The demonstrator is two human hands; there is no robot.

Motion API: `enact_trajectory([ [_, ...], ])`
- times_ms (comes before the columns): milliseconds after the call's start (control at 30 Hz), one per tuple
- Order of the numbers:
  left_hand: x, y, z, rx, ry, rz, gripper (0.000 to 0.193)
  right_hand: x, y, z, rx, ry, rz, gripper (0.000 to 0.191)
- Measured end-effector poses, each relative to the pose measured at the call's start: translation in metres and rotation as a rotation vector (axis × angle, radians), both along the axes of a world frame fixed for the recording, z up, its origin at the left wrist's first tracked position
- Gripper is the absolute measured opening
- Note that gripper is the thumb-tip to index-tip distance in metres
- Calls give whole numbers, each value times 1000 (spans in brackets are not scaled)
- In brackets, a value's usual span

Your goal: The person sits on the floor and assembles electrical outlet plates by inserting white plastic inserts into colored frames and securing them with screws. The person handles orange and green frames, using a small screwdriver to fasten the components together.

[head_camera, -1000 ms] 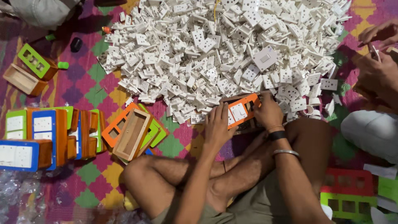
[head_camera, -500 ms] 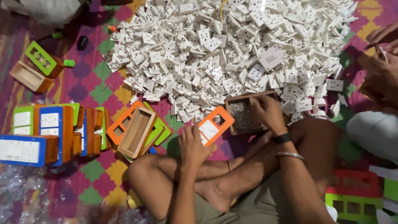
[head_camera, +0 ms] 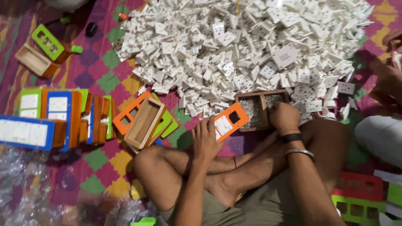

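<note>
Our left hand (head_camera: 206, 140) has the orange frame (head_camera: 226, 122) in its grip, fingers closed on the near edge, a white switch module already seated in one of its openings and the other opening still bare. Right beside it, our right hand (head_camera: 284, 118) is dipped into the small wooden box (head_camera: 259, 109), fingertips curled down over the heap of tiny metal screws in the compartment on that side; whether anything is pinched between them we cannot tell from here. Just beyond both hands the huge pile of loose white modules (head_camera: 243, 46) spreads over the patterned mat (head_camera: 104, 79), so plenty of stock is left to fit. Out to the left of the left hand lie a wooden back box (head_camera: 144, 122) on orange and green frames, then a row of finished-looking units (head_camera: 58, 115) standing on edge in green, blue and orange, with a long blue one (head_camera: 26, 133) nearest the edge. So we judge it as several pieces done, this one partly filled and unscrewed, many more waiting. Far right, another person's hand (head_camera: 389, 79) works apart from ours.
</note>
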State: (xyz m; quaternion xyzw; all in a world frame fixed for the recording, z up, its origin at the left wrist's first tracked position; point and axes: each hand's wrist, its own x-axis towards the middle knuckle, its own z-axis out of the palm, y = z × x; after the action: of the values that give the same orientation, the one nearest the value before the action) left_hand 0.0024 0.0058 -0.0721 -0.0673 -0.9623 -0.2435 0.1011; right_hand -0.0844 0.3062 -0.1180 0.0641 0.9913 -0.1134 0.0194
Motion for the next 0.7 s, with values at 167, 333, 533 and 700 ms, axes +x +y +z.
enact_trajectory([
  [167,2,1,0,4,-80,6,91,9,-4,27,-365,195,-32,17],
  [333,-2,7,-1,-33,-60,15,86,19,-37,37,-1144,-84,114,19],
  [533,-4,9,-1,-71,-75,-27,87,24,-81,24,-1330,-285,196,20],
  [700,-15,4,-2,-57,-82,-84,92,5,-88,22,-1221,-407,178,21],
])
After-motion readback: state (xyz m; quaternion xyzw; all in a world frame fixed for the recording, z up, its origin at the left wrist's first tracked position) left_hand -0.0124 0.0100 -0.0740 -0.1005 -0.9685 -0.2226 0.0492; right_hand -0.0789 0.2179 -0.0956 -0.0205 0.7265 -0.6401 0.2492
